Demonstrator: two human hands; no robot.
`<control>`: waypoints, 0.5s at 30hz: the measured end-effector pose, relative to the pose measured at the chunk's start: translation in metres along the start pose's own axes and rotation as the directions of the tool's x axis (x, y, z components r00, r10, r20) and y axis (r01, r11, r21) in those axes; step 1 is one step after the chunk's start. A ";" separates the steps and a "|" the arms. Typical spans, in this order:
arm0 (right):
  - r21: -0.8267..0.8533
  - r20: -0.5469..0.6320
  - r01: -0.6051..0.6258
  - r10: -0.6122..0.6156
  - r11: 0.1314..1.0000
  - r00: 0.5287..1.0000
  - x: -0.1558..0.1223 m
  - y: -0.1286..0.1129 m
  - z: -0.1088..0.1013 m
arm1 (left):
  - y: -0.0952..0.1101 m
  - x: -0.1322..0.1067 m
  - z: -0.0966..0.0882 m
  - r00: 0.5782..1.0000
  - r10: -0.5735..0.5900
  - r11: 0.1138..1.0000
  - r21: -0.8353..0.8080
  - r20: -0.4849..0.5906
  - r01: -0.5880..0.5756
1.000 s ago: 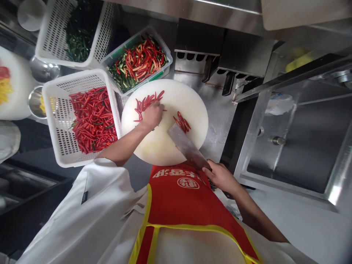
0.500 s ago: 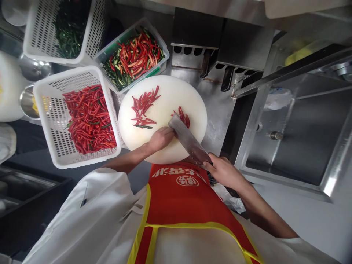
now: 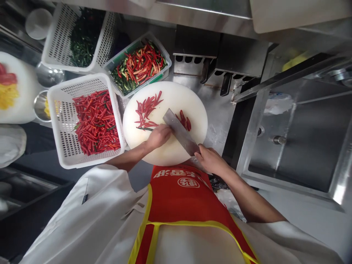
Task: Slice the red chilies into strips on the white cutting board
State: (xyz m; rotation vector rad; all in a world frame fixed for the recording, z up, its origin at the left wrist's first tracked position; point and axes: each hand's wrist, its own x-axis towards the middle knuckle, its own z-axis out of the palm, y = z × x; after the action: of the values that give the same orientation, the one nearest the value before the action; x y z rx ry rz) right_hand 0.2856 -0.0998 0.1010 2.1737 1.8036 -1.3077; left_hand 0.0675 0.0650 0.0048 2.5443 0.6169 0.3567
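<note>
My right hand is wrapped round the handle of a broad cleaver, its blade slanting up and left over the round white cutting board. At the blade's left side, my left hand rests on the board with fingers curled; whatever they pinch is hidden. Red chillies lie loosely on the board's left part, with one dark green chilli below them, close to my left hand. Right of the blade sits a small heap of cut red chillies.
A white basket of red chillies stands left of the board. Behind it are a clear tub of cut red and green chillies and another basket of green ones. Knife racks stand at the back; a steel sink is right.
The cleaver and my right hand have moved left, and the blade tip now sits higher and nearer the loose chillies. My left hand has shifted slightly left. The view has shifted a little.
</note>
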 end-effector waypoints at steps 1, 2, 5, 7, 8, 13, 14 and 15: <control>-0.005 0.004 0.001 -0.001 1.000 1.000 -0.001 0.001 -0.002 | -0.002 0.001 0.000 0.997 -0.061 0.998 0.013 -0.041 0.062; -0.008 0.009 -0.004 0.004 1.000 1.000 -0.003 0.002 -0.004 | -0.003 0.001 0.000 0.992 -0.106 0.994 0.020 -0.068 0.107; -0.026 0.017 -0.025 0.025 0.999 1.000 -0.006 0.002 -0.008 | -0.004 0.003 0.001 0.991 -0.128 0.991 0.020 -0.044 0.129; -0.049 0.031 -0.030 0.032 0.998 0.999 -0.008 0.002 -0.011 | -0.003 0.005 0.000 0.993 -0.116 0.993 0.016 -0.004 0.116; -0.058 0.044 -0.028 0.030 0.998 0.999 -0.008 0.001 -0.011 | -0.003 0.005 -0.001 0.994 -0.107 0.994 0.014 0.016 0.107; -0.067 0.031 -0.043 0.045 0.997 0.998 0.006 -0.007 -0.003 | -0.007 0.007 -0.002 0.999 -0.017 1.000 0.006 0.043 0.016; -0.060 0.008 -0.048 0.049 0.997 0.999 0.012 -0.009 0.000 | -0.009 0.007 -0.001 0.999 0.002 1.000 0.005 0.033 -0.002; -0.050 -0.012 -0.046 0.045 0.998 0.999 0.018 -0.011 0.003 | -0.009 0.006 0.000 1.000 0.017 1.000 0.007 0.023 -0.017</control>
State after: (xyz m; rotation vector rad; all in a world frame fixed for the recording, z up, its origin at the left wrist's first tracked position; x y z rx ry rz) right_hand 0.2746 -0.0835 0.0938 2.1868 1.7596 -1.2301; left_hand 0.0690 0.0753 0.0009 2.5586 0.5896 0.3316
